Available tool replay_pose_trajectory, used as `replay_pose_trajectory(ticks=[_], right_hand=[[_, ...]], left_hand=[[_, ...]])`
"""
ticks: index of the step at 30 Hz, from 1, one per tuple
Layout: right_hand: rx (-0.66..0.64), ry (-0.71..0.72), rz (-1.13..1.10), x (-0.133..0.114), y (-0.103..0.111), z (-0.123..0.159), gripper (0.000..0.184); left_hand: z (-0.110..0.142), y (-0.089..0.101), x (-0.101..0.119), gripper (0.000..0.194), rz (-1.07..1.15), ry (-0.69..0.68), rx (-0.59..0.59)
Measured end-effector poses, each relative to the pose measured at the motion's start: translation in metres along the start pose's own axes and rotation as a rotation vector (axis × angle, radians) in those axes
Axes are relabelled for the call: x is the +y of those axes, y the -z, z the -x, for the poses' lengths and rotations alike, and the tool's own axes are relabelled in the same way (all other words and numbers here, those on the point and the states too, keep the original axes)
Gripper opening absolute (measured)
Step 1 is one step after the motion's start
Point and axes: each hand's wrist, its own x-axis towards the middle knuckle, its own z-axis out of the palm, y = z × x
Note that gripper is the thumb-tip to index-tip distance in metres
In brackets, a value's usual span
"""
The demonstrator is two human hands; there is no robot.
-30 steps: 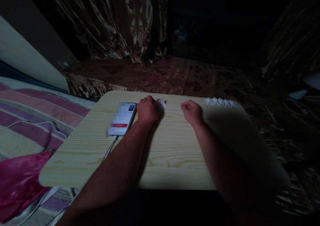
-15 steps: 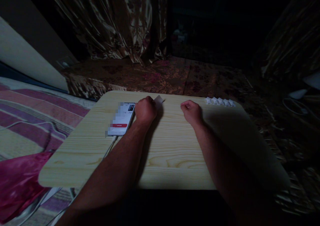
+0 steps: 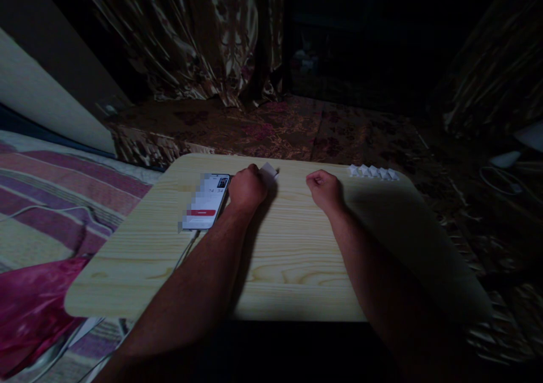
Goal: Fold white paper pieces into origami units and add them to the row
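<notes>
My left hand (image 3: 247,186) is closed in a fist over the far middle of the table, just right of the phone. A small piece of white paper (image 3: 268,172) sticks out past its knuckles, and the fingers gripping it are mostly hidden. Across from it my right hand (image 3: 324,188) rests curled up on the wood, with nothing visible in it. Several white folded paper pieces (image 3: 373,171) stand in a row near the far right edge, beyond the right hand.
A lit phone (image 3: 207,202) with a cable lies on the wooden table (image 3: 297,247). To the left is a bed with a striped cover (image 3: 51,190) and a shiny pink cloth or bag (image 3: 38,309). Patterned curtains (image 3: 229,38) hang behind. The right side is dark.
The paper at my left hand has tilted slightly and shows a little more to the left. My right hand stays in place.
</notes>
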Motion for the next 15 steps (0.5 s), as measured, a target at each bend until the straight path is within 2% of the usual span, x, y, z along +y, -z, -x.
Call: replay_pose_trajectory(ticks=[5,9,12,14,15], right_hand=[[-0.006,0.01,0.01,0.002,0.0,0.0,0.016],[-0.005,0.017,0.008,0.002,0.001,0.0,0.017],[-0.006,0.024,0.001,0.002,0.001,-0.001,0.017],[-0.009,0.022,-0.006,0.002,0.0,-0.001,0.017],[-0.01,0.018,-0.013,0.002,0.0,-0.001,0.017]], left_hand=[[-0.001,0.003,-0.003,0.029,0.074,0.045,0.068],[-0.007,0.005,-0.005,0.027,0.245,0.063,0.107],[-0.013,0.001,-0.006,0.025,0.538,0.137,0.058],[-0.015,-0.006,-0.005,0.025,0.796,0.213,-0.059],[-0.015,-0.009,-0.004,0.027,0.833,0.214,-0.089]])
